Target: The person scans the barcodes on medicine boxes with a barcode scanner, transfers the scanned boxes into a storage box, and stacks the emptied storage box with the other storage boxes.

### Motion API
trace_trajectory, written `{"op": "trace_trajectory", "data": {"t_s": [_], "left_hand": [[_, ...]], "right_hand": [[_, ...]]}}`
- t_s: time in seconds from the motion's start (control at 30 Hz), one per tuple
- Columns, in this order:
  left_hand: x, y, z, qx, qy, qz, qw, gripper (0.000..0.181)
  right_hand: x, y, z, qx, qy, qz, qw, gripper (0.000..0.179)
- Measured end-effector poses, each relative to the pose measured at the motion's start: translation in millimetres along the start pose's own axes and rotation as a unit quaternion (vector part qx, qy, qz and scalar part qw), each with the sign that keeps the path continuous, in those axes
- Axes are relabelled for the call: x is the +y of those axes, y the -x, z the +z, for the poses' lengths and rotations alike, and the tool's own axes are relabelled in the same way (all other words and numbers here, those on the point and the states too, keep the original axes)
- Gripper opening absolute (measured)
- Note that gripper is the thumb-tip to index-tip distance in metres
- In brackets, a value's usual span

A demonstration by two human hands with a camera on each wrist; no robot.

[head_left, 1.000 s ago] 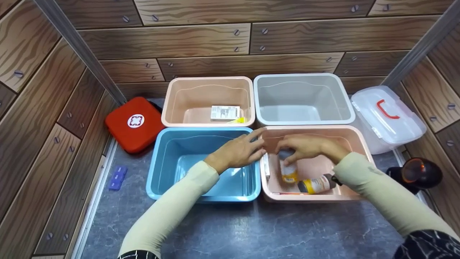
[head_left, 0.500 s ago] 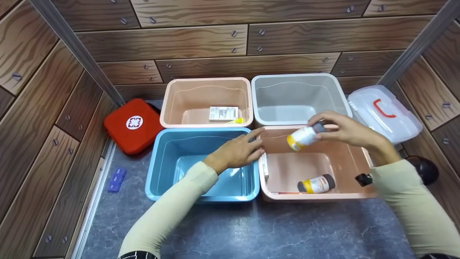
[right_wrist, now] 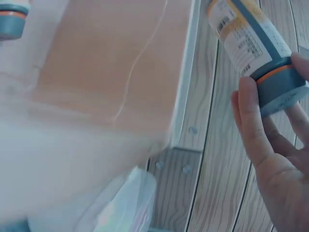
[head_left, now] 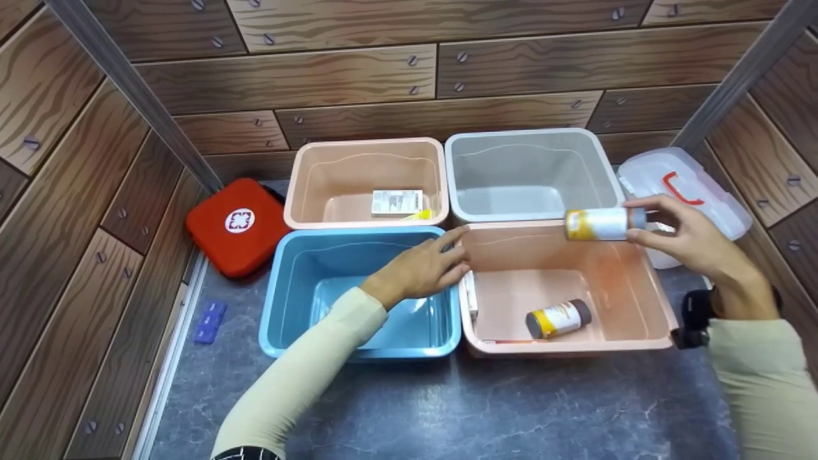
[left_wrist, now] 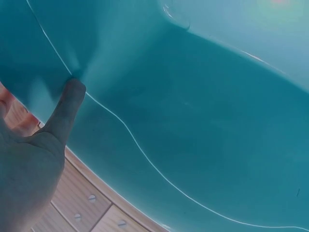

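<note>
Pinched by its dark cap, a white-and-yellow pill bottle [head_left: 597,225] lies level in my right hand [head_left: 693,236], over the back right corner of the front pink bin [head_left: 569,347]. In the right wrist view, the bottle [right_wrist: 246,41] shows a label with a barcode. A second pill bottle [head_left: 559,319] lies on its side on that bin's floor. My left hand [head_left: 418,268] rests on the adjoining rims of the blue bin [head_left: 268,300] and the pink bin, fingers extended. The left wrist view shows its thumb [left_wrist: 67,108] against the blue inner wall.
A white box [head_left: 471,295] and a thin orange-red stick [head_left: 514,342] lie along the front pink bin's edges. Behind are another pink bin [head_left: 300,176] with a box inside and a grey bin [head_left: 530,166]. A red case [head_left: 223,220], purple pill organizer [head_left: 209,322] and clear lidded box [head_left: 696,176] flank them.
My right hand has lifted the bottle out of the front pink bin and carried it right, turning it level. The other bottle has rolled slightly. The left hand stays put.
</note>
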State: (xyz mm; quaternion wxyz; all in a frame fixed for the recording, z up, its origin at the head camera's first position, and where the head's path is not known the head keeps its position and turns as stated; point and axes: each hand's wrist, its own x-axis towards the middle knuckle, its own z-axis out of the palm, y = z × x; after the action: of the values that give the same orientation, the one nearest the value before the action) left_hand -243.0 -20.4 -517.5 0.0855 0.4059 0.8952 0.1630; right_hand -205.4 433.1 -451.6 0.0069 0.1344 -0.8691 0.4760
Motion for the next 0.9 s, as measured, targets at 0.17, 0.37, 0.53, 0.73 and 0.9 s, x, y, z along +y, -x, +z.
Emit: {"op": "trace_trajectory", "data": {"t_s": [0.17, 0.37, 0.53, 0.73, 0.9], "left_hand": [[0.7, 0.4, -0.7, -0.002, 0.003, -0.001, 1.0, 0.042], [0.9, 1.6, -1.0, -0.008, 0.004, -0.012, 0.9999, 0.045], [1.2, 1.8, -0.7, -0.011, 0.007, -0.014, 0.9998, 0.046], [1.5, 2.3, -0.8, -0.013, 0.01, -0.017, 0.9997, 0.045], [0.9, 1.9, -0.8, 0.001, 0.003, -0.006, 1.0, 0.042]], "right_hand": [[12.7, 22.2, -11.0, 0.06, -0.143, -0.025, 0.9875, 0.039], [28.7, 46.6, -16.6, 0.127, -0.282, -0.061, 0.949, 0.04], [43.0, 68.5, -15.0, 0.206, -0.308, -0.037, 0.9281, 0.055], [55.9, 91.2, -8.2, 0.278, -0.259, 0.019, 0.9247, 0.055], [64.5, 106.4, 2.0, 0.338, -0.269, 0.068, 0.8991, 0.05]]}}
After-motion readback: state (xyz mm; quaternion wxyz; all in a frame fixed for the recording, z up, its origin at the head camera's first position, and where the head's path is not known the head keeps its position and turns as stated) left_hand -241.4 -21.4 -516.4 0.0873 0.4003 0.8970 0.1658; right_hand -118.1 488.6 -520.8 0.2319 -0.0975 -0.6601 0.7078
